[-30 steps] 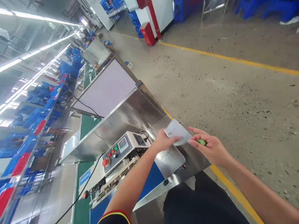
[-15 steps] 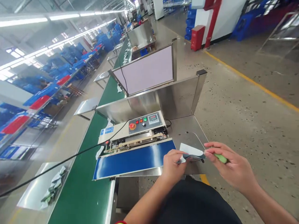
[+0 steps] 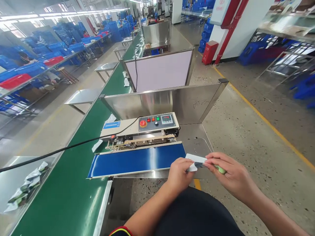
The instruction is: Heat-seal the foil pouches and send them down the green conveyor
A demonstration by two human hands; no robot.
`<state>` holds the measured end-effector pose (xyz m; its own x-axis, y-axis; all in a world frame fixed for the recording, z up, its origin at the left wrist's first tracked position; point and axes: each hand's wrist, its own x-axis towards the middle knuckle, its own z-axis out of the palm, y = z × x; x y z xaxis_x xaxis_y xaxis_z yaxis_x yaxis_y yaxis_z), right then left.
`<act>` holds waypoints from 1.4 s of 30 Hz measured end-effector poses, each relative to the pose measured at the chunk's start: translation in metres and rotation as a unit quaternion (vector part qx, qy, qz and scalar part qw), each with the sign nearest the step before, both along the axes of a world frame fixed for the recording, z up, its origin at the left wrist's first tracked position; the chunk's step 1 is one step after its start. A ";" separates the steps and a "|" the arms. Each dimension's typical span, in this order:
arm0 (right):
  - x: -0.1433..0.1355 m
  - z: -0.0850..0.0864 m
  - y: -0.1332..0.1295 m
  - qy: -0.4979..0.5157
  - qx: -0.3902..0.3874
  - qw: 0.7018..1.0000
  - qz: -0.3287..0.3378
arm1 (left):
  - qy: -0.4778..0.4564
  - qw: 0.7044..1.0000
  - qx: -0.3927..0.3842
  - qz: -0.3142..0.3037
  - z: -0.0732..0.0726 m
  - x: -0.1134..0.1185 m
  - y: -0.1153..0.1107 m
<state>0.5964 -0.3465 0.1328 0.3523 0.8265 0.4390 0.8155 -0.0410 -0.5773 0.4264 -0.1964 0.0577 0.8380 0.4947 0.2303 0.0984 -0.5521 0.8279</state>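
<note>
A small white and grey pouch [image 3: 197,158] is held between both hands, just off the right end of the blue belt [image 3: 137,161]. My left hand [image 3: 181,173] pinches its left part. The fingertips of my right hand [image 3: 227,170] grip its right edge, and a light green object [image 3: 220,169] shows between the fingers and palm of that same hand. Behind the blue belt stands a cream sealing machine [image 3: 137,127] with a red knob, lit buttons and a digital display.
A green conveyor [image 3: 66,183] runs along the left, with pouches on it. More pouches [image 3: 29,186] lie on a metal side table. A steel partition [image 3: 162,103] rises behind the machine. A black cable [image 3: 61,149] crosses in front.
The view has turned, shifting the scene. Both hands still hold the pouch, and my right hand has come slightly closer to my left.
</note>
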 end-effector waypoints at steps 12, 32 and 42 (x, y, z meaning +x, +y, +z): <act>-0.006 0.009 -0.012 -0.046 -0.062 0.995 0.064 | -0.023 0.995 0.008 -0.095 -0.005 0.004 0.000; -0.023 -0.017 0.019 0.775 0.059 0.569 -0.268 | 0.126 0.983 -0.076 -0.108 -0.019 0.003 -0.004; -0.010 -0.018 0.034 0.745 -0.008 0.644 -0.176 | 0.115 0.986 -0.117 -0.038 -0.022 -0.001 0.004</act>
